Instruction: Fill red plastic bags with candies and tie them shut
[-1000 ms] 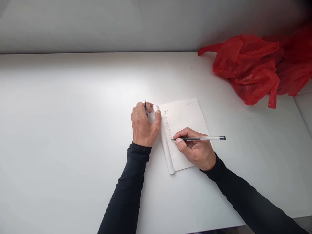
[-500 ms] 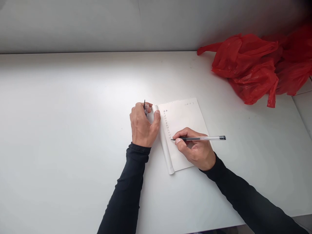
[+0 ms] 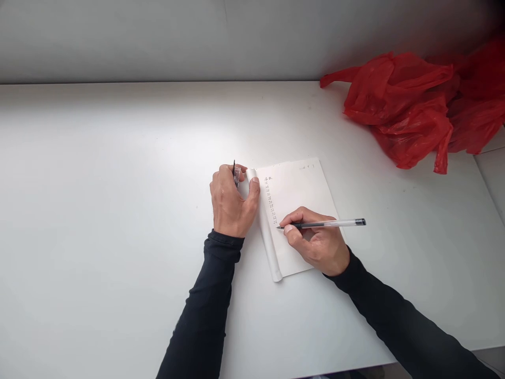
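A notebook (image 3: 303, 192) lies on the white table, with pages rolled back along its left side and a handwritten column of numbers on the open page. My left hand (image 3: 232, 205) is closed at its upper left, the thumb pressing the rolled pages (image 3: 268, 239). Between the fingers of that hand sits a clear pen cap (image 3: 237, 175) with a black clip, partly hidden. My right hand (image 3: 317, 239) rests on the page, pinching a black gel pen (image 3: 335, 223) with a clear barrel. The pen's tip is at the page, just below the lowest number.
Crumpled red plastic bags (image 3: 410, 110) lie at the back right of the white table (image 3: 98, 210). A pale wall (image 3: 158, 42) rises behind the table's back edge.
The view has shifted very slightly. Both hands keep their grips and nearly the same places; the pen tip sits slightly farther below the last number.
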Demonstrator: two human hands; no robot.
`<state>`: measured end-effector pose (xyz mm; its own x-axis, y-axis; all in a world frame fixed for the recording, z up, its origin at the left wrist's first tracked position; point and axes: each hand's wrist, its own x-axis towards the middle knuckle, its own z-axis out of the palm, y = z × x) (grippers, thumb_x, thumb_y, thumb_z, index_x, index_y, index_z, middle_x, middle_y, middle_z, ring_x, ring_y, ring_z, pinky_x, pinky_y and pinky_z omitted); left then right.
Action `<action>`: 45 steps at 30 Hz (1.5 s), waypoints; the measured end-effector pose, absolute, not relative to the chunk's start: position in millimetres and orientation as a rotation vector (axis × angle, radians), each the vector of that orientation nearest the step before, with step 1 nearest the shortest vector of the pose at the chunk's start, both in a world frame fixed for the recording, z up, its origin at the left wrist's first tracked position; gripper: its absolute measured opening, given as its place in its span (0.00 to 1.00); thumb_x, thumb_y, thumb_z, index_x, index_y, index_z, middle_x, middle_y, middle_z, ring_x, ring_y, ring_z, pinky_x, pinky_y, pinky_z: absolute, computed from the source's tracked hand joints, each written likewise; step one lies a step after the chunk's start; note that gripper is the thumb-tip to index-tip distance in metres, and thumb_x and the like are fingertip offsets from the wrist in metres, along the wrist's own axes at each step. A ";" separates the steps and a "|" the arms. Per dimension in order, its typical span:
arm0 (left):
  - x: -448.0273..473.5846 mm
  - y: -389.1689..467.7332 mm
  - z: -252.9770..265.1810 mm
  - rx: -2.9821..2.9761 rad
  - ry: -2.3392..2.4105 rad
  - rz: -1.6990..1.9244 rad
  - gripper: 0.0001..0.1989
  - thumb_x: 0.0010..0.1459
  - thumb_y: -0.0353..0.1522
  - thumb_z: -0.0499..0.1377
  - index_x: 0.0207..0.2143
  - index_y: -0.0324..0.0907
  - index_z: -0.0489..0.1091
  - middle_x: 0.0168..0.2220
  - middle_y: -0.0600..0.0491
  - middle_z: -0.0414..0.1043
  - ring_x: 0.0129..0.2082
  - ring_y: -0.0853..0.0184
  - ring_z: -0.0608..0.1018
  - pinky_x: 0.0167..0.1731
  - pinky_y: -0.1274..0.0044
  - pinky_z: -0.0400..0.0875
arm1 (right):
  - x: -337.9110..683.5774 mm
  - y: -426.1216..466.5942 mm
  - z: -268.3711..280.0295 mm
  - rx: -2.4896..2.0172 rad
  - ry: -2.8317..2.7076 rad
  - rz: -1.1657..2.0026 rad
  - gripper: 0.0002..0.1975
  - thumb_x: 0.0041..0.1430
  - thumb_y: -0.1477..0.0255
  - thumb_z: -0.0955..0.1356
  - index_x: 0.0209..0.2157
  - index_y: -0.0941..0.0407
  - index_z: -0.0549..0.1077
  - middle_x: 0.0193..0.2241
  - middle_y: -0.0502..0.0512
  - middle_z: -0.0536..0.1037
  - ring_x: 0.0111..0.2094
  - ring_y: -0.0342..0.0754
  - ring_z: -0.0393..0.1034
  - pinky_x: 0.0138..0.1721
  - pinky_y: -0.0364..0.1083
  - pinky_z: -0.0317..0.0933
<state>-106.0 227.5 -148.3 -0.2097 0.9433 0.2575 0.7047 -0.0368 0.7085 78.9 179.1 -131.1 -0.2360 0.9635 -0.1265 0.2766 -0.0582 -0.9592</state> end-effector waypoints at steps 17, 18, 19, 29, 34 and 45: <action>-106.0 227.6 -148.4 1.744 1.936 1.104 0.13 0.59 0.30 0.60 0.36 0.47 0.55 0.40 0.50 0.73 0.42 0.59 0.73 0.46 0.62 0.67 | 80.4 177.3 -131.5 -1.356 -1.568 1.312 0.06 0.59 0.76 0.67 0.36 0.53 0.77 0.28 0.48 0.77 0.27 0.44 0.71 0.28 0.44 0.65; -106.0 227.6 -148.4 1.744 1.935 1.105 0.13 0.59 0.30 0.60 0.36 0.47 0.55 0.40 0.50 0.72 0.42 0.59 0.73 0.46 0.62 0.67 | 80.3 177.0 -131.7 -1.348 -1.581 1.289 0.07 0.59 0.76 0.67 0.36 0.53 0.78 0.29 0.48 0.78 0.28 0.44 0.71 0.29 0.44 0.66; -106.1 227.6 -148.4 1.745 1.934 1.106 0.13 0.59 0.30 0.60 0.36 0.47 0.55 0.40 0.50 0.72 0.42 0.59 0.73 0.46 0.62 0.67 | 80.1 176.8 -131.9 -1.339 -1.596 1.258 0.08 0.59 0.77 0.67 0.36 0.53 0.78 0.30 0.47 0.78 0.28 0.43 0.71 0.30 0.44 0.66; -105.7 227.9 -148.6 1.746 1.937 1.108 0.13 0.59 0.30 0.60 0.35 0.47 0.54 0.40 0.50 0.72 0.41 0.60 0.73 0.45 0.63 0.67 | 77.5 175.0 -132.8 -1.369 -1.668 1.110 0.09 0.55 0.80 0.68 0.35 0.52 0.76 0.28 0.46 0.77 0.25 0.42 0.70 0.28 0.43 0.67; -105.1 228.3 -149.0 1.750 1.934 1.115 0.14 0.59 0.30 0.60 0.35 0.47 0.53 0.41 0.50 0.73 0.42 0.60 0.73 0.45 0.63 0.67 | 78.5 176.1 -132.5 -1.340 -1.720 1.064 0.09 0.55 0.81 0.67 0.33 0.53 0.75 0.26 0.45 0.75 0.23 0.41 0.67 0.26 0.42 0.65; -104.7 228.5 -152.3 1.756 1.925 1.135 0.13 0.60 0.30 0.59 0.36 0.47 0.53 0.41 0.50 0.73 0.42 0.60 0.74 0.44 0.64 0.67 | 78.1 175.9 -136.9 -1.299 -1.732 1.022 0.09 0.54 0.82 0.67 0.33 0.54 0.76 0.26 0.44 0.75 0.23 0.39 0.65 0.26 0.41 0.63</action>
<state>-104.7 228.5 -152.3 -0.2087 0.9362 0.2826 0.7007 -0.0584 0.7111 78.1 175.9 -136.9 -0.2227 0.9707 0.0903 0.3901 0.1736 -0.9043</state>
